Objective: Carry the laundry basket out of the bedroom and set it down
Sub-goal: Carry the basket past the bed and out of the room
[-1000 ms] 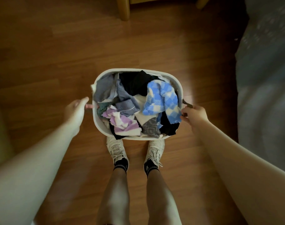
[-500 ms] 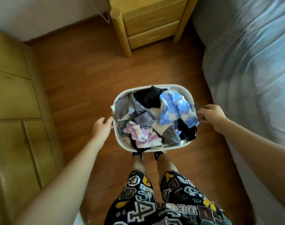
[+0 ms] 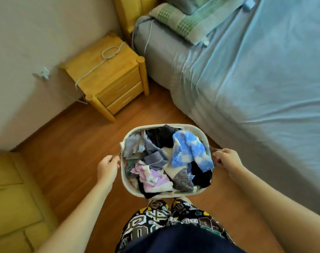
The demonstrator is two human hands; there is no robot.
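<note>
A white laundry basket (image 3: 181,126) hangs in front of my legs, above the wooden floor, heaped with mixed clothes, among them a blue-and-white checked piece (image 3: 189,152). My left hand (image 3: 108,166) is closed on the handle at the basket's left side. My right hand (image 3: 226,158) is closed on the handle at its right side. Both handles are mostly hidden by my fingers.
A bed with a blue sheet (image 3: 255,79) fills the right side. A yellow wooden nightstand (image 3: 108,75) with a cord on top stands against the wall at the back. A yellow wooden cabinet (image 3: 13,203) is at the left. Wooden floor (image 3: 73,152) lies between them.
The basket has come up off the floor with both hands on its handles. I have straightened up, and the view now takes in the bed, the nightstand and the wall.
</note>
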